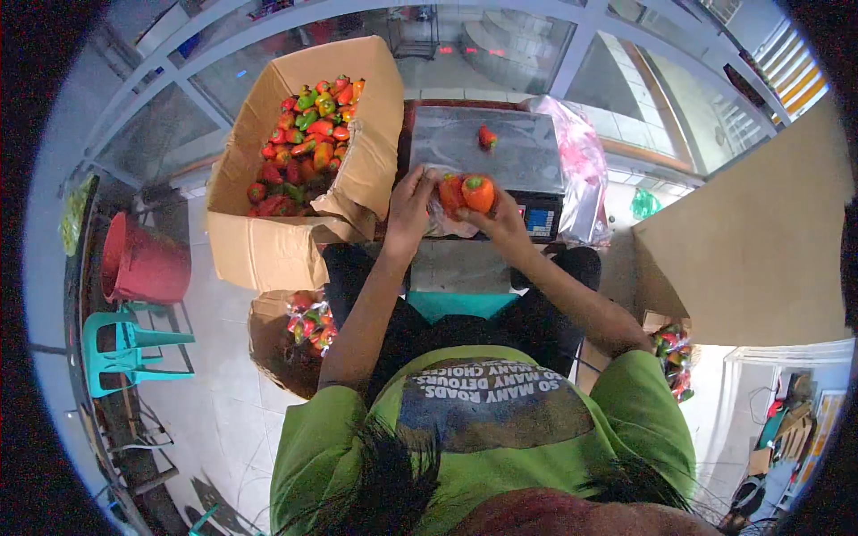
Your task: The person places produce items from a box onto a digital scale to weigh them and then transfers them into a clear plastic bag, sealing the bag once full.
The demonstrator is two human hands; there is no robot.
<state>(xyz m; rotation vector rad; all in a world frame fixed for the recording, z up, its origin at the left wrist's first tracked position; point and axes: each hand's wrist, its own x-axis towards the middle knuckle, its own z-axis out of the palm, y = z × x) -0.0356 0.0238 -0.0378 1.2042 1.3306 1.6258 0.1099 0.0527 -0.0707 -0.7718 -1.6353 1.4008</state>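
My right hand (506,222) holds two orange-red bell peppers (478,195) with green stem ends, side by side at the front of a digital weighing scale. The fingers of my left hand (410,201) pinch the edge of a clear plastic bag (450,224), which hangs between my hands below the peppers. Part of the bag is hidden behind my right hand and the peppers. Beyond my hands, a single small red pepper (487,138) lies on the scale's flat metal plate (442,141). The display panel (540,221) is partly covered by my right hand.
A torn cardboard box (268,251) of red, orange and green peppers stands left of the scale. Plastic bags (582,167) lie along its right side. Bagged peppers (312,325) sit in a basket (275,335) at lower left. A large cardboard box (751,261) rises at right.
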